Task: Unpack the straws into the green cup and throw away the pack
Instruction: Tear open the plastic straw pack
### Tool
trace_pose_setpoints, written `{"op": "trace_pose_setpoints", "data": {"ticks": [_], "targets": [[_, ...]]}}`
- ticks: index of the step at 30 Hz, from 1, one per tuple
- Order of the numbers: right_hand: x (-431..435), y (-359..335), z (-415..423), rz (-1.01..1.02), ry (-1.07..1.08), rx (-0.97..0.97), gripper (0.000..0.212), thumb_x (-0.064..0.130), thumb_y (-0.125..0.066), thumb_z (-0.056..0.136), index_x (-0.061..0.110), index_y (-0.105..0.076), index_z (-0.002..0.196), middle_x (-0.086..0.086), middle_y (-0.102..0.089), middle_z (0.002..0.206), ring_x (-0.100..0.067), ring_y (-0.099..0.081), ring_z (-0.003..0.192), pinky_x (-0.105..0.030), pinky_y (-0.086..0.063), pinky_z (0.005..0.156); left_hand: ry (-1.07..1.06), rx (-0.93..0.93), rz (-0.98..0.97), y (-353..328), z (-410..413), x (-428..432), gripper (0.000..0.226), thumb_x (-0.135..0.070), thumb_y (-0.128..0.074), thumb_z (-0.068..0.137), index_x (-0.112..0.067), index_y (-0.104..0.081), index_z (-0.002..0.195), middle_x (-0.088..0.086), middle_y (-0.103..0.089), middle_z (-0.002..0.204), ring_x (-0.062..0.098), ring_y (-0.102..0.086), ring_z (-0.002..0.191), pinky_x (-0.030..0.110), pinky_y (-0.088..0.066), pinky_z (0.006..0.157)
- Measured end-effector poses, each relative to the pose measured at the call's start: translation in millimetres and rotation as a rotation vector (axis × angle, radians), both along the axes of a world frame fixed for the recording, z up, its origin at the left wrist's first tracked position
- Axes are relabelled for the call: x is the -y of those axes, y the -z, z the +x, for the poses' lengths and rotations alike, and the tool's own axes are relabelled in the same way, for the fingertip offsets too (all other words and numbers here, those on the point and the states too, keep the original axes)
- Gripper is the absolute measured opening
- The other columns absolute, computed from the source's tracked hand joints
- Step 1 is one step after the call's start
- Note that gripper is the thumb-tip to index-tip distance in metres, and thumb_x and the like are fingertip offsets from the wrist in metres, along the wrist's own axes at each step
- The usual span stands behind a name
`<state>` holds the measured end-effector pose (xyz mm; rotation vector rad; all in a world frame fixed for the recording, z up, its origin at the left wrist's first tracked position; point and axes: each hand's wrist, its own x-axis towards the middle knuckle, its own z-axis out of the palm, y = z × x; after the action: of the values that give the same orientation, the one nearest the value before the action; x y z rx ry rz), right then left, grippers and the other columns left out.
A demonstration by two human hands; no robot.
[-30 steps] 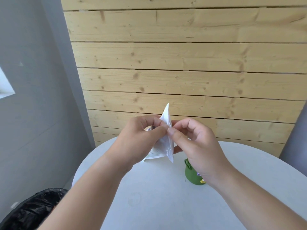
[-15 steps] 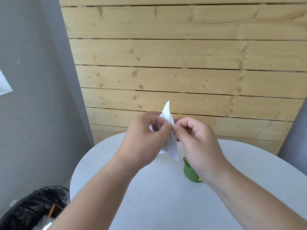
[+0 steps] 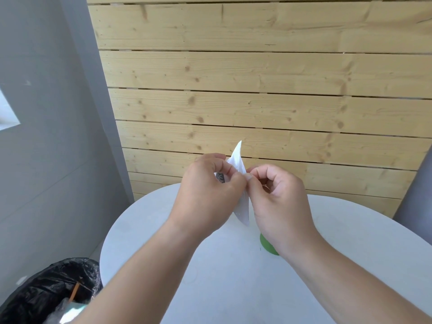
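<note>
Both hands hold a thin white plastic straw pack [image 3: 238, 160] upright above the table. My left hand [image 3: 208, 190] pinches its edge from the left, and my right hand [image 3: 278, 195] pinches the same edge from the right, thumbs nearly touching. One pointed corner of the pack sticks up above the fingers, another hangs down between the hands. No straws show. The green cup [image 3: 267, 245] stands on the table below my right hand, mostly hidden behind the wrist.
A round white table [image 3: 233, 277] fills the lower middle. A bin lined with a black bag [image 3: 49, 291] stands on the floor at the lower left, holding some rubbish. A wooden plank wall [image 3: 257, 90] rises behind the table.
Both hands have lifted the pack slightly higher. The cup is more hidden behind my right wrist, and more of the bin shows as the view has tilted.
</note>
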<state>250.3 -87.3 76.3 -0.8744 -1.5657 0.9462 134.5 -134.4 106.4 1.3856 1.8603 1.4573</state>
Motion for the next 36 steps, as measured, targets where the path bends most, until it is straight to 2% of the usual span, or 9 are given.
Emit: {"op": "trace_pose_setpoints", "data": {"ticks": [3, 8, 11, 15, 19, 22, 28, 31, 36], "targets": [[-11.4, -3.2, 9.5, -0.032, 0.090, -0.011, 0.017, 0.015, -0.061, 0.094, 0.010, -0.065, 0.078, 0.001, -0.069, 0.065, -0.005, -0.058, 0.050, -0.021, -0.045, 0.051, -0.071, -0.009, 0.038, -4.4, -14.4, 1.6, 0.020, -0.023, -0.065, 0.092, -0.022, -0.068, 0.072, -0.025, -0.062, 0.124, 0.006, -0.059, 0.083, 0.010, -0.036, 0.051], [-23.7, -6.1, 23.4, -0.111, 0.005, 0.006, 0.017, 0.017, -0.060, 0.096, 0.009, -0.063, 0.082, -0.003, -0.067, 0.067, -0.015, -0.069, 0.055, -0.029, -0.053, 0.063, 0.022, 0.126, 0.015, -4.6, -30.5, 2.2, 0.017, -0.030, -0.065, 0.083, -0.016, -0.074, 0.079, -0.022, -0.071, 0.119, 0.007, -0.067, 0.112, 0.029, -0.052, 0.089], [-22.7, -6.7, 25.3, -0.045, 0.077, 0.074, 0.015, 0.015, -0.058, 0.095, 0.010, -0.058, 0.082, -0.017, -0.066, 0.068, -0.029, -0.065, 0.055, -0.021, -0.046, 0.048, 0.033, 0.081, 0.002, -4.1, -27.7, 2.1, 0.015, -0.021, -0.064, 0.087, -0.017, -0.071, 0.075, -0.021, -0.073, 0.117, 0.004, -0.067, 0.110, 0.026, -0.051, 0.081], [-20.7, -9.6, 31.6, -0.019, 0.098, 0.137, 0.013, 0.020, -0.060, 0.092, 0.018, -0.056, 0.080, -0.017, -0.067, 0.066, -0.036, -0.065, 0.061, -0.041, -0.055, 0.055, 0.056, 0.027, -0.007, -3.6, -25.8, 4.2, 0.017, -0.021, -0.066, 0.089, -0.017, -0.069, 0.073, -0.023, -0.071, 0.118, -0.005, -0.064, 0.112, 0.022, -0.050, 0.078], [-12.8, -7.5, 27.1, 0.064, -0.046, 0.191, 0.009, 0.024, -0.063, 0.096, 0.029, -0.069, 0.092, 0.010, -0.074, 0.085, -0.012, -0.071, 0.077, -0.038, -0.060, 0.059, 0.127, -0.002, 0.020, 0.0, -13.7, 4.5, 0.016, -0.031, -0.067, 0.082, -0.019, -0.067, 0.071, -0.020, -0.075, 0.112, -0.002, -0.067, 0.109, 0.030, -0.056, 0.090], [-11.9, -10.2, 27.6, 0.013, -0.149, 0.086, 0.021, 0.025, -0.055, 0.102, 0.025, -0.076, 0.100, 0.004, -0.078, 0.087, -0.012, -0.075, 0.082, -0.024, -0.058, 0.061, 0.112, 0.008, 0.036, -2.3, -13.8, 3.2, 0.016, -0.027, -0.067, 0.085, -0.019, -0.064, 0.071, -0.020, -0.076, 0.107, -0.003, -0.068, 0.103, 0.029, -0.056, 0.084], [-17.1, -8.5, 26.2, -0.167, -0.053, -0.055, 0.027, 0.017, -0.054, 0.102, 0.019, -0.077, 0.088, -0.003, -0.077, 0.079, -0.017, -0.074, 0.071, -0.029, -0.059, 0.058, 0.116, 0.061, 0.082, 10.0, -12.6, -0.4, 0.013, -0.024, -0.067, 0.093, -0.019, -0.067, 0.081, -0.015, -0.075, 0.099, -0.001, -0.069, 0.099, 0.019, -0.054, 0.080], [-19.7, -10.1, 26.4, -0.219, 0.003, -0.113, 0.030, 0.016, -0.052, 0.103, 0.017, -0.076, 0.085, 0.000, -0.077, 0.076, -0.014, -0.074, 0.070, -0.029, -0.059, 0.058, 0.063, 0.129, 0.121, 17.0, -6.8, 0.4, 0.030, -0.035, -0.069, 0.094, -0.009, -0.061, 0.081, -0.006, -0.065, 0.076, 0.005, -0.061, 0.072, 0.009, -0.043, 0.060], [-25.9, -20.2, 31.1, -0.304, 0.055, -0.283, 0.028, 0.013, -0.052, 0.103, 0.008, -0.074, 0.087, -0.008, -0.077, 0.080, -0.018, -0.074, 0.069, -0.028, -0.059, 0.056, 0.423, 0.374, -0.409, 31.3, -14.3, 1.6, 0.075, -0.080, -0.050, 0.085, -0.009, -0.069, 0.069, 0.013, -0.074, 0.077, 0.021, -0.065, 0.067, 0.031, -0.056, 0.073]]}}
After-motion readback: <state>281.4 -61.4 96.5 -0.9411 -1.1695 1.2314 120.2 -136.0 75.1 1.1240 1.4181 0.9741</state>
